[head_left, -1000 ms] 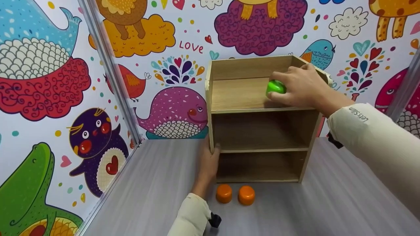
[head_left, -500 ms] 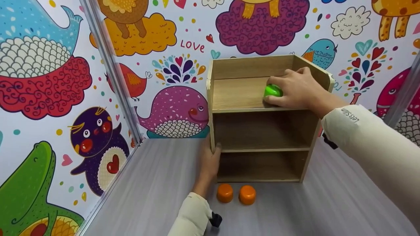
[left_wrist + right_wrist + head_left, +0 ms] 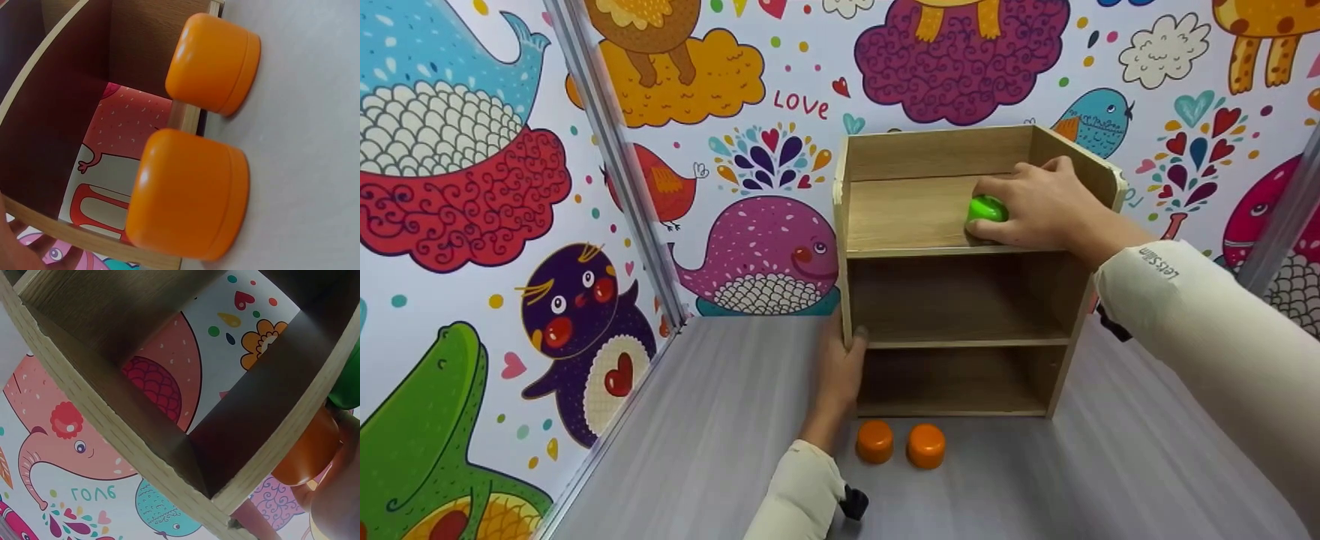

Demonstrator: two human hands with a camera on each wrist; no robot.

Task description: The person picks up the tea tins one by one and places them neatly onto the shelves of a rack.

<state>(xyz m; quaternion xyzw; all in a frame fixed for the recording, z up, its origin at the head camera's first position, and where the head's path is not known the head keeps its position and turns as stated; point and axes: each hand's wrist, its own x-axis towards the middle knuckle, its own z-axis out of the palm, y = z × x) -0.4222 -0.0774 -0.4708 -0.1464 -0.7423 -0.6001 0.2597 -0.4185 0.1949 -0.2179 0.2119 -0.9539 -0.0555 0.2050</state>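
The left hand (image 3: 838, 371) grips the side of a pale wooden three-tier shelf (image 3: 960, 344) while the right hand (image 3: 1041, 204) pinches a glossy green rounded block (image 3: 988, 209) at its top board (image 3: 904, 217) (placing, seemingly), which next calls for gentle release.

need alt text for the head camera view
A person's right hand grips a green object at the top of a wooden shelf unit, while the left hand holds its side. Two orange rounded pieces stand on the grey table in front, with a cartoon-animal wall behind.
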